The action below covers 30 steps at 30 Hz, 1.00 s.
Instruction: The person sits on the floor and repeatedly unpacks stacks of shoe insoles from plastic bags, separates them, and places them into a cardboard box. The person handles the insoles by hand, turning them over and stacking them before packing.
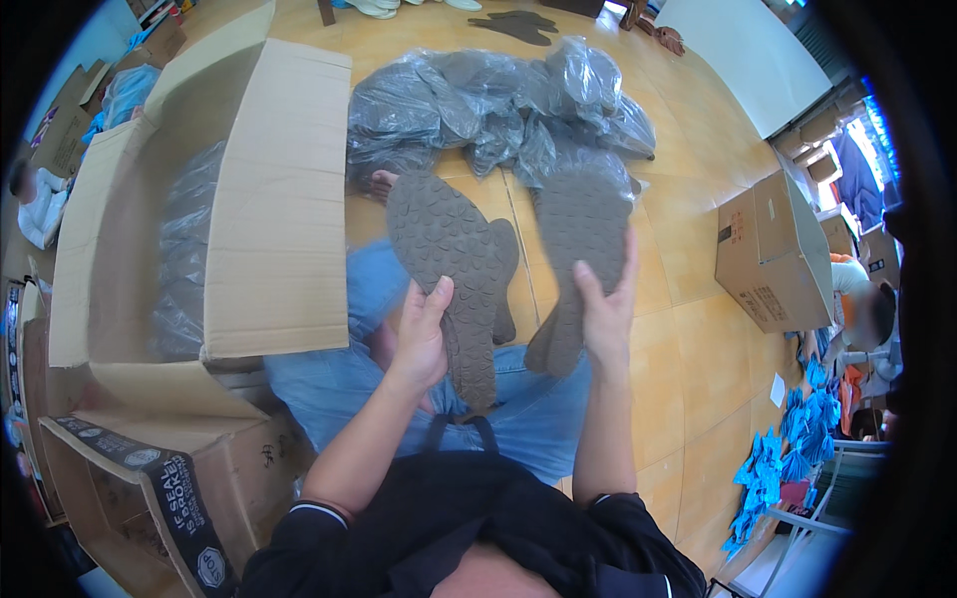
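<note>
My left hand (423,337) is closed on brown shoe soles (439,234) with a bumpy tread facing up; a second sole shows behind the front one. On the other side, my right hand (604,309) grips another brown shoe sole (581,224), its thumb lying on top, and part of a further sole shows beneath. The two sets are held apart above my lap, toe ends pointing away from me. Just beyond them lie clear plastic bags (429,105) filled with dark soles.
An open cardboard box (279,199) stands at my left with a plastic-wrapped bundle (189,259) inside. Nearer is another open box (219,478). Right of me are a cardboard box (763,254), blue pieces (763,488) on the tiled floor and a seated person (867,309). Loose soles (518,25) lie far ahead.
</note>
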### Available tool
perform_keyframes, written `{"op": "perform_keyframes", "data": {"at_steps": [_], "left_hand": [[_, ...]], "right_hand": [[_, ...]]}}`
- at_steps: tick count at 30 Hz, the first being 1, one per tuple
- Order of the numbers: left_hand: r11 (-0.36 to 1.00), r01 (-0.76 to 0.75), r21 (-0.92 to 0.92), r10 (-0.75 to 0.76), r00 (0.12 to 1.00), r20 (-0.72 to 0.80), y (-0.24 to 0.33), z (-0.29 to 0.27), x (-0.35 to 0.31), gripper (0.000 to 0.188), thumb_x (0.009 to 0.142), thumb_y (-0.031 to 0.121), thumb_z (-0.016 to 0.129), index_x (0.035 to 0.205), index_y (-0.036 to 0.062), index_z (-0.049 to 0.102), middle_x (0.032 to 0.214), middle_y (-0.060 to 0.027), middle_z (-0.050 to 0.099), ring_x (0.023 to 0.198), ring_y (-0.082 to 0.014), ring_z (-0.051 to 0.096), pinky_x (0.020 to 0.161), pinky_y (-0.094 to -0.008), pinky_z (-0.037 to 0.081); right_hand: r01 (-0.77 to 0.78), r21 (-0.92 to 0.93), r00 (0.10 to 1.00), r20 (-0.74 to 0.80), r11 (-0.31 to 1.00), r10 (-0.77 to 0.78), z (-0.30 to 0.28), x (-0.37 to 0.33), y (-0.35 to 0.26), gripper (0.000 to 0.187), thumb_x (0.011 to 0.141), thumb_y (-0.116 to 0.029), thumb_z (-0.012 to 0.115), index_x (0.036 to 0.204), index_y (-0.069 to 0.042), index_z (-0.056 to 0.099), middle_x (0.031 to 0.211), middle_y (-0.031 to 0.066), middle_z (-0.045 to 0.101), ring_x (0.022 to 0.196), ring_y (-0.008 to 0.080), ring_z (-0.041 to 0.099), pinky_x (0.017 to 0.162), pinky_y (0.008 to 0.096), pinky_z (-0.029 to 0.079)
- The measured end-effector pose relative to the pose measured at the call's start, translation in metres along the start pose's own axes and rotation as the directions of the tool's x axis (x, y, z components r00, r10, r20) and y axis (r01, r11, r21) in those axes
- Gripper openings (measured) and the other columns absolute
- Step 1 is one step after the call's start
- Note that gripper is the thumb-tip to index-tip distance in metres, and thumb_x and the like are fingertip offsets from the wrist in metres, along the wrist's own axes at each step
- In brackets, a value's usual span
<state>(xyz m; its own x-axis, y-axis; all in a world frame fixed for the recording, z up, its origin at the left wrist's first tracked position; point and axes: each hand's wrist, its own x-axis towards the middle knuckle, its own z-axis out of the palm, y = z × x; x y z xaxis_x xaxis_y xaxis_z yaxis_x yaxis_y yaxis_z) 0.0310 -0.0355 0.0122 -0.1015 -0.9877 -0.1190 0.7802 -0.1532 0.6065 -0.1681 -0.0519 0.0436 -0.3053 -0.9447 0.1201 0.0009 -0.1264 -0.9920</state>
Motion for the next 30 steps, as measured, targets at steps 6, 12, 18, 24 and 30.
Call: {"op": "perform_keyframes", "data": {"at_steps": [6, 12, 18, 24, 30], "left_hand": [[0.952, 0.165, -0.256, -0.106, 0.967, 0.230, 0.006, 0.003, 0.005, 0.047, 0.099, 0.026, 0.053, 0.140, 0.0079, 0.039, 0.133, -0.0103, 0.053, 0.120, -0.0221, 0.053, 0.101, -0.0389, 0.045], [0.952, -0.099, 0.289, 0.131, 0.987, -0.095, -0.004, 0.023, 0.001, 0.047, 0.100, 0.028, 0.052, 0.139, 0.0069, 0.039, 0.127, -0.0134, 0.056, 0.114, -0.0255, 0.058, 0.093, -0.0393, 0.050], [0.991, 0.128, 0.031, -0.129, 0.992, 0.009, 0.012, 0.005, 0.000, 0.051, 0.104, 0.039, 0.035, 0.137, 0.0007, 0.038, 0.125, -0.0149, 0.056, 0.106, -0.0259, 0.061, 0.088, -0.0386, 0.053], [0.996, 0.077, 0.043, -0.079, 0.995, 0.066, 0.006, 0.012, 0.000, 0.056, 0.103, 0.042, 0.030, 0.140, 0.0010, 0.038, 0.131, -0.0159, 0.054, 0.113, -0.0281, 0.058, 0.092, -0.0426, 0.050], [0.896, -0.107, 0.431, 0.135, 0.990, -0.036, -0.011, 0.020, 0.004, 0.048, 0.101, 0.029, 0.048, 0.140, 0.0038, 0.036, 0.133, -0.0110, 0.051, 0.117, -0.0202, 0.053, 0.092, -0.0395, 0.050]], "right_hand": [[0.034, 0.002, 0.999, 0.030, 0.999, -0.034, 0.005, -0.013, 0.001, 0.067, 0.092, 0.000, 0.043, 0.153, -0.004, 0.016, 0.155, 0.0171, 0.025, 0.138, 0.0254, 0.034, 0.113, 0.0336, 0.029], [0.091, -0.143, 0.994, 0.079, 0.986, -0.080, 0.043, -0.035, 0.000, 0.078, 0.090, -0.004, 0.064, 0.152, -0.001, 0.016, 0.145, 0.0188, 0.036, 0.133, 0.0245, 0.039, 0.109, 0.0352, 0.033], [0.096, 0.062, 0.995, -0.043, 0.994, -0.093, 0.020, -0.021, -0.007, 0.079, 0.090, -0.004, 0.065, 0.152, -0.002, 0.014, 0.143, 0.0173, 0.039, 0.127, 0.0227, 0.045, 0.106, 0.0342, 0.038], [0.047, 0.212, 0.999, -0.034, 0.976, -0.040, 0.012, -0.020, 0.005, 0.079, 0.090, -0.001, 0.063, 0.152, -0.001, 0.014, 0.145, 0.0176, 0.036, 0.131, 0.0221, 0.040, 0.109, 0.0354, 0.034], [-0.012, -0.054, 0.995, 0.096, 0.998, 0.017, 0.034, -0.038, 0.012, 0.080, 0.087, -0.004, 0.065, 0.151, 0.000, 0.016, 0.145, 0.0183, 0.036, 0.132, 0.0240, 0.040, 0.110, 0.0362, 0.033]]}}
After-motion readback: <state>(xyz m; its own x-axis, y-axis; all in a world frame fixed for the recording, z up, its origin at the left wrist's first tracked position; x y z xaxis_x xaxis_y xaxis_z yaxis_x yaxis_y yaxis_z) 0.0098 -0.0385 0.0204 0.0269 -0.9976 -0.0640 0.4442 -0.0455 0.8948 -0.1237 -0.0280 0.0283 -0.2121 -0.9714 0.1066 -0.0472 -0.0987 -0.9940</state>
